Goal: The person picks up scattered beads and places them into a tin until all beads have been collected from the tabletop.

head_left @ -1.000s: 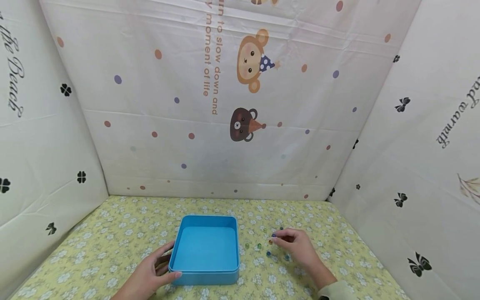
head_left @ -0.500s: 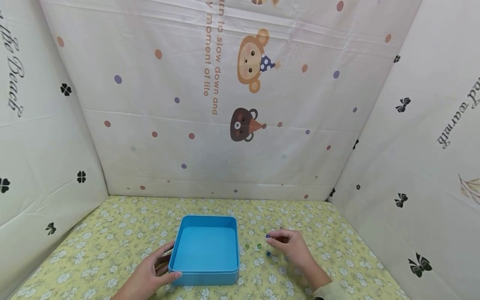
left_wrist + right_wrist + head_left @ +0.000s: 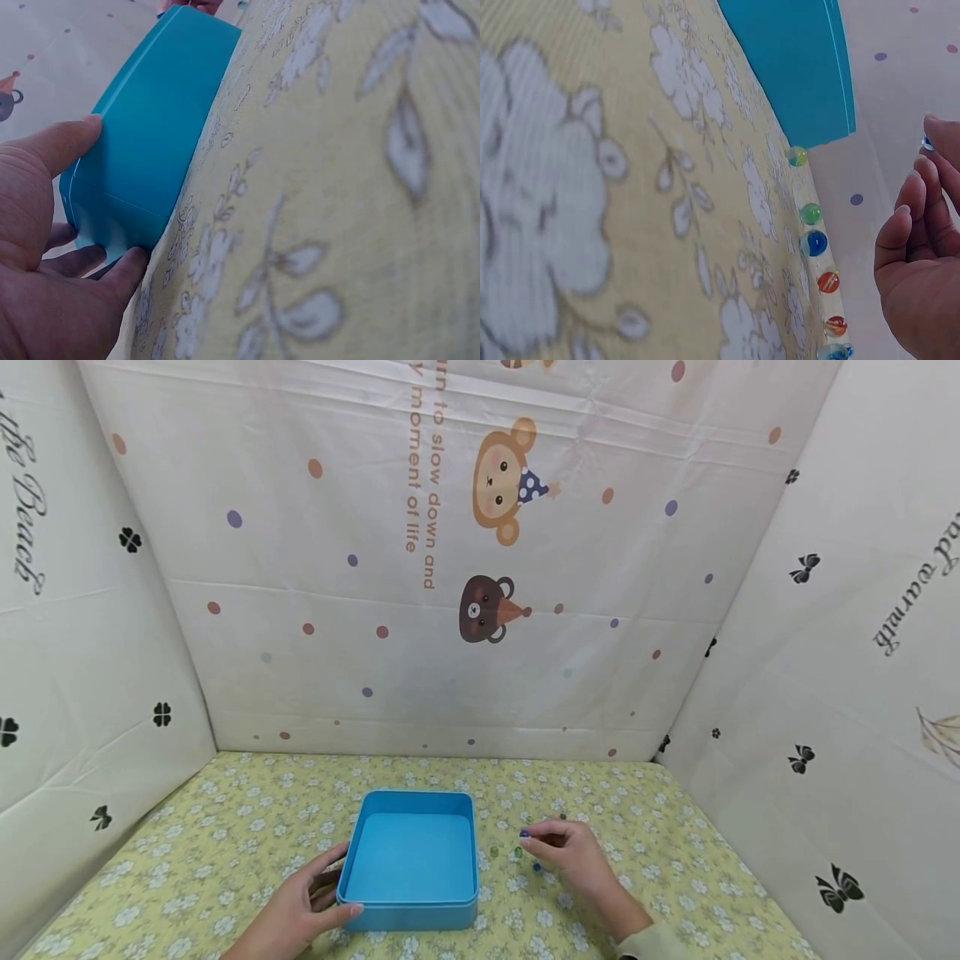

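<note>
An open-topped square blue box (image 3: 408, 917) stands on the flowered cloth. My left hand (image 3: 294, 897) holds its near left corner. In the left wrist view the thumb lies at the upper edge of the box's side and the fingertips reach low against it. My right hand (image 3: 576, 858) pinches a blue marble (image 3: 524, 833) between thumb and fingertips, raised above the cloth to the right of the box. Below it lie a green marble (image 3: 518, 852), a dark blue marble (image 3: 537, 867) and a pale yellow-green marble (image 3: 494, 852) close to the box's right wall.
In the right wrist view more marbles are lined up on the cloth, among them a red-orange marble (image 3: 829, 282). A dark marble (image 3: 563, 817) lies behind the right hand. Printed white sheets (image 3: 420, 693) wall in the yellow flowered cloth (image 3: 247, 827) at the back and sides.
My right hand has moved left toward the box, carrying the pinched blue marble over the others. The left hand and the box have stayed in place.
</note>
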Available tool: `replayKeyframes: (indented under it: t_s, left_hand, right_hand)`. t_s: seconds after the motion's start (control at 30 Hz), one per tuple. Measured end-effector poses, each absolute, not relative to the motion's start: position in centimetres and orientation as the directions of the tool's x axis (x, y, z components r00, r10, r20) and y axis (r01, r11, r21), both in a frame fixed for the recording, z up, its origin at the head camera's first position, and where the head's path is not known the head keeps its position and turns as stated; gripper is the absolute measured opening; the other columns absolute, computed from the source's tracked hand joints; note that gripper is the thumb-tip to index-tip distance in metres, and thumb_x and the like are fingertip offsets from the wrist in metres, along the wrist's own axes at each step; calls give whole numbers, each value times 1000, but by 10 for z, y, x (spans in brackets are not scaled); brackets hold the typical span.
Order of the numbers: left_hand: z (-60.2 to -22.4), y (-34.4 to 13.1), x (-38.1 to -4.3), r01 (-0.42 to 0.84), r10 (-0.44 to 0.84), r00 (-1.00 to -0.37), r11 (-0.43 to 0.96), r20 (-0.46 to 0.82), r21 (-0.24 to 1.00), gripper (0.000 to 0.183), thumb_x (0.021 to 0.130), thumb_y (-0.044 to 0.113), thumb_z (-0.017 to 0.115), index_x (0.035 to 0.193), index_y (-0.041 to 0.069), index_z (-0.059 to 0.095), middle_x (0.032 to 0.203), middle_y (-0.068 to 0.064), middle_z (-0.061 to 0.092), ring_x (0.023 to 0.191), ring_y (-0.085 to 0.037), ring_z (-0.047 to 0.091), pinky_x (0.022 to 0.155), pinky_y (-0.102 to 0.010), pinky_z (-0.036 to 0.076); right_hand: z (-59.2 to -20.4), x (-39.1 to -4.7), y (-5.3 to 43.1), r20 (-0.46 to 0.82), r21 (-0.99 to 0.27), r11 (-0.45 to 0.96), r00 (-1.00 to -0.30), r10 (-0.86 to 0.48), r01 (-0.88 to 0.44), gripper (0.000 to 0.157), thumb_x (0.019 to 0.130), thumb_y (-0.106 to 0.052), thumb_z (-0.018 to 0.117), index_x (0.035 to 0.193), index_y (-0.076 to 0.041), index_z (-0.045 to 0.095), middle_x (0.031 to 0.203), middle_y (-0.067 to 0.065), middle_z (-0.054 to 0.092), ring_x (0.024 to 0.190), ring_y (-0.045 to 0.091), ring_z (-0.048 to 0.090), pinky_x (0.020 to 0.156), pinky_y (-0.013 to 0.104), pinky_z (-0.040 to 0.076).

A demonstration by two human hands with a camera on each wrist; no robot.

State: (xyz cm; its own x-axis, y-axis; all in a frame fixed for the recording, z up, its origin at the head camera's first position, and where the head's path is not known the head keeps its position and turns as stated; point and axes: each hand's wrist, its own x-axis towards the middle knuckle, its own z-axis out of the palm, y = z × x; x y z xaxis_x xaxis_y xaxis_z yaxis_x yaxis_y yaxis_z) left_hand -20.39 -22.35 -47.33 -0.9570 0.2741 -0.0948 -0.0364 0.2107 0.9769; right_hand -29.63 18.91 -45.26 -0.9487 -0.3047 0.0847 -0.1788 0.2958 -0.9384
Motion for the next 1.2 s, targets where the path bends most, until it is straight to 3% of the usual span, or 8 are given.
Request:
replayKeyframes:
  t_s: [0.47, 0.77, 1.03, 1.2]
  left_hand:
    - [-472, -223, -203, -29, 284, -955, 206, -88, 978, 93, 97, 29, 73, 164, 2, 15, 165, -37, 12, 146, -62, 26, 117, -41, 57]
    - [-472, -223, -203, -36, 276, -956, 215, -96, 976, 93, 97, 30, 73, 164, 1, 15, 165, -37, 14, 146, -61, 29, 116, -42, 59]
    - [-471, -222, -203, -57, 256, -960, 219, -114, 974, 92, 97, 30, 73, 164, 2, 16, 165, -37, 13, 145, -61, 28, 116, -42, 59]
    - [-471, -222, -203, -57, 255, -960, 217, -113, 975, 92, 97, 30, 73, 164, 2, 15, 164, -38, 14, 145, -61, 28, 116, -43, 59]
  right_hand:
    - [-454, -295, 180, 129, -927, 296, -936, -329, -232, 40, 94, -25, 77, 121, 4, 73, 111, 15, 72, 90, 18, 70, 74, 32, 71]
    - [-452, -293, 175, 131, -929, 283, -929, -347, -237, 40, 94, -26, 77, 121, 3, 73, 115, 17, 72, 95, 18, 71, 83, 37, 72]
    - [-446, -292, 172, 107, -940, 275, -940, -324, -201, 42, 94, -26, 78, 122, 4, 72, 113, 14, 73, 100, 30, 71, 84, 42, 72]
    - [-445, -293, 171, 102, -942, 271, -940, -326, -197, 43, 94, -26, 78, 123, 4, 71, 114, 14, 73, 99, 27, 72, 85, 45, 71]
